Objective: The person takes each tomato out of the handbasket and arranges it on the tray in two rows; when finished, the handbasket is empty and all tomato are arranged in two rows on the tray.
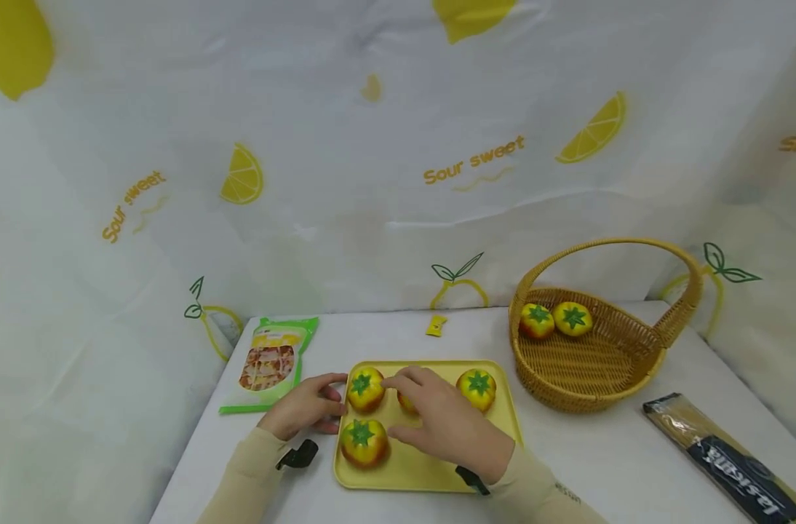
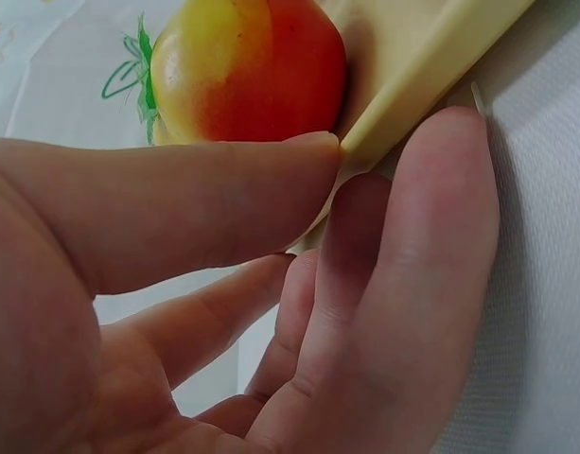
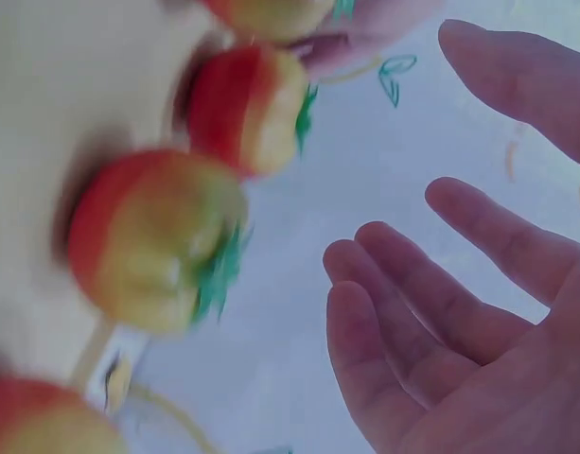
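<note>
Several yellow-red, tomato-like fruits with green star-shaped tops sit on a yellow tray (image 1: 431,473). One fruit (image 1: 364,445) is at its front left, another (image 1: 366,393) at the back left, and a third (image 1: 476,391) at the back right. A middle fruit (image 1: 406,405) is mostly hidden by my right hand (image 1: 447,418). That hand hovers over the tray with fingers spread and loosely bent, and its palm holds nothing in the right wrist view. My left hand (image 1: 306,406) is at the tray's left edge, where a fingertip (image 2: 313,156) touches the rim beside a fruit (image 2: 261,71).
A wicker basket (image 1: 588,400) with a tall handle stands at the back right, holding two similar fruits (image 1: 572,319). Below it lies a long brown-and-black packet (image 1: 732,458). A green-and-white food bag (image 1: 267,364) is at the left, and a small yellow sachet (image 1: 436,325) at the back.
</note>
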Demonstrator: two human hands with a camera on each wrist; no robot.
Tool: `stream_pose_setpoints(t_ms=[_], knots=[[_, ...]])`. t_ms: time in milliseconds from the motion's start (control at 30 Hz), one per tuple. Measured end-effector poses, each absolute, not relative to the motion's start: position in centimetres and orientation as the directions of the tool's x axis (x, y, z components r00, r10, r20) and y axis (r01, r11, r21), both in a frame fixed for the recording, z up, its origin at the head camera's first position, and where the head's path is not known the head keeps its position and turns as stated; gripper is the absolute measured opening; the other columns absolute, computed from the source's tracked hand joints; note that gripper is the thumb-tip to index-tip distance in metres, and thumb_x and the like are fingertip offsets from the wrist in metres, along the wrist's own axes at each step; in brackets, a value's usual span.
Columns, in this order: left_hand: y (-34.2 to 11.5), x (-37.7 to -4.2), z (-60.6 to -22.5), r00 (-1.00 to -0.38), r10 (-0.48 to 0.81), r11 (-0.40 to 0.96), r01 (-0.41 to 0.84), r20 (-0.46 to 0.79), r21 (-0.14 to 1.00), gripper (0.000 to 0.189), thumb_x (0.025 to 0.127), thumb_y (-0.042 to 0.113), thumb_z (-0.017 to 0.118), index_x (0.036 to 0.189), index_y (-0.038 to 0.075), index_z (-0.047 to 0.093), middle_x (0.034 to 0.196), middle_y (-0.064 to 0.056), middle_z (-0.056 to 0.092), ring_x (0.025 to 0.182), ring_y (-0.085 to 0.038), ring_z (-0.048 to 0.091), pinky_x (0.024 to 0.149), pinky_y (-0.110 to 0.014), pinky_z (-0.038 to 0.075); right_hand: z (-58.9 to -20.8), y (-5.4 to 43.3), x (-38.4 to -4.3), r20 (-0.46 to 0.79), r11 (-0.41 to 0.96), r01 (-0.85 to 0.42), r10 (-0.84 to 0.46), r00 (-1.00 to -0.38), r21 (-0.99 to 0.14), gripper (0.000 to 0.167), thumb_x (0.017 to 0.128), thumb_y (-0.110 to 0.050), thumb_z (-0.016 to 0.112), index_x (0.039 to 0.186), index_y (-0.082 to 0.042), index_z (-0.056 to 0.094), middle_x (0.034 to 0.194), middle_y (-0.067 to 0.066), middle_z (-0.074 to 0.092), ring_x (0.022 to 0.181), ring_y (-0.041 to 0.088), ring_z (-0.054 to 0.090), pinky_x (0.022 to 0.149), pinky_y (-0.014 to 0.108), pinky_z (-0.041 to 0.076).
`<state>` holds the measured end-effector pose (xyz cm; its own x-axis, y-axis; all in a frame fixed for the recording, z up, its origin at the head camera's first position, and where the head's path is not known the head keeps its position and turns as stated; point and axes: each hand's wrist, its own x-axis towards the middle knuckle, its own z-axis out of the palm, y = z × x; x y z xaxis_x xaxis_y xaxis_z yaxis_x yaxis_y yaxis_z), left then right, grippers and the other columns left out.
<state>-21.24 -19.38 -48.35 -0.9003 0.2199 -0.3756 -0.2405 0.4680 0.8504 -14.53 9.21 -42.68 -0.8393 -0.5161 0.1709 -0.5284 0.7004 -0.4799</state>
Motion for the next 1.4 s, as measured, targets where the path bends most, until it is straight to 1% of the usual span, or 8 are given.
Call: stream_pose_setpoints(t_ms=[200, 267, 333, 533, 767, 1067, 1267, 1400], knots=[[-19.5, -21.1, -48.7, -0.899, 0.196, 0.481, -0.26, -0.391, 0.838, 0.069, 0.092, 0.004, 0.08, 0.156, 0.01, 0.056, 0.114, -0.014, 0.06, 0.081, -0.021, 0.067, 0.072, -0.036, 0.069, -41.8, 15.2, -15.0, 0.262, 0.761, -0.516, -0.445, -0.856, -0.394, 0.057, 0.092, -0.032, 0.088, 0.143, -0.02, 0.066, 0.137, 0.0, 0.067, 0.121, 0.02, 0.068, 0.102, 0.045, 0.063], [-19.5, -21.2, -48.7, -0.9, 0.193, 0.485, -0.258, -0.39, 0.836, 0.069, 0.092, 0.004, 0.08, 0.156, 0.01, 0.055, 0.114, -0.014, 0.06, 0.08, -0.022, 0.067, 0.071, -0.036, 0.069, -41.5, 17.6, -15.2, 0.263, 0.795, -0.48, -0.406, -0.875, -0.371, 0.056, 0.092, -0.029, 0.088, 0.142, -0.019, 0.067, 0.137, 0.001, 0.067, 0.122, 0.021, 0.068, 0.103, 0.046, 0.063], [-19.4, -21.3, -48.7, -0.902, 0.189, 0.485, -0.259, -0.389, 0.835, 0.069, 0.092, 0.003, 0.08, 0.156, 0.011, 0.056, 0.113, -0.014, 0.06, 0.08, -0.022, 0.067, 0.07, -0.037, 0.069, -41.2, 20.0, -15.4, 0.261, 0.825, -0.439, -0.363, -0.895, -0.357, 0.055, 0.091, -0.026, 0.089, 0.141, -0.018, 0.067, 0.135, 0.003, 0.067, 0.115, 0.022, 0.069, 0.097, 0.046, 0.064], [-19.4, -21.7, -48.7, -0.902, 0.188, 0.485, -0.259, -0.388, 0.836, 0.069, 0.091, 0.004, 0.081, 0.156, 0.012, 0.057, 0.112, -0.014, 0.06, 0.08, -0.022, 0.066, 0.07, -0.037, 0.069, -40.3, 26.7, -16.3, 0.248, 0.892, -0.335, -0.266, -0.932, -0.302, 0.054, 0.093, -0.025, 0.087, 0.142, -0.011, 0.067, 0.14, 0.018, 0.065, 0.12, 0.037, 0.07, 0.097, 0.057, 0.064], [-19.5, -21.7, -48.7, -0.899, 0.176, 0.482, -0.277, -0.402, 0.831, 0.069, 0.091, 0.004, 0.081, 0.155, 0.012, 0.057, 0.113, -0.013, 0.06, 0.082, -0.022, 0.066, 0.072, -0.037, 0.069, -39.2, 32.5, -18.4, 0.219, 0.915, -0.27, -0.209, -0.953, -0.3, 0.057, 0.094, -0.02, 0.085, 0.144, -0.004, 0.064, 0.137, 0.025, 0.065, 0.119, 0.045, 0.068, 0.095, 0.061, 0.062], [-19.7, -21.7, -48.7, -0.895, 0.197, 0.484, -0.265, -0.399, 0.834, 0.071, 0.091, 0.005, 0.081, 0.157, 0.009, 0.055, 0.112, -0.014, 0.059, 0.085, -0.022, 0.066, 0.072, -0.037, 0.069, -39.0, 35.9, -21.6, 0.102, 0.923, -0.171, -0.145, -0.984, -0.344, 0.059, 0.095, -0.012, 0.082, 0.147, 0.002, 0.06, 0.14, 0.031, 0.062, 0.121, 0.048, 0.064, 0.097, 0.066, 0.058], [-19.8, -21.6, -49.1, -0.894, 0.197, 0.482, -0.27, -0.404, 0.833, 0.071, 0.091, 0.004, 0.082, 0.156, 0.008, 0.055, 0.112, -0.013, 0.059, 0.086, -0.023, 0.066, 0.072, -0.038, 0.069, -39.7, 36.5, -24.0, 0.042, 0.908, -0.153, -0.149, -0.988, -0.389, 0.056, 0.096, -0.007, 0.079, 0.148, 0.001, 0.06, 0.149, 0.032, 0.058, 0.136, 0.056, 0.055, 0.11, 0.073, 0.05], [-19.8, -21.7, -49.1, -0.89, 0.207, 0.478, -0.271, -0.407, 0.836, 0.071, 0.091, 0.006, 0.082, 0.157, 0.007, 0.054, 0.113, -0.014, 0.059, 0.088, -0.023, 0.066, 0.074, -0.038, 0.07, -40.0, 36.7, -25.3, 0.015, 0.906, -0.134, -0.14, -0.99, -0.402, 0.057, 0.094, -0.006, 0.08, 0.147, 0.001, 0.061, 0.15, 0.032, 0.058, 0.139, 0.057, 0.052, 0.114, 0.074, 0.047]])
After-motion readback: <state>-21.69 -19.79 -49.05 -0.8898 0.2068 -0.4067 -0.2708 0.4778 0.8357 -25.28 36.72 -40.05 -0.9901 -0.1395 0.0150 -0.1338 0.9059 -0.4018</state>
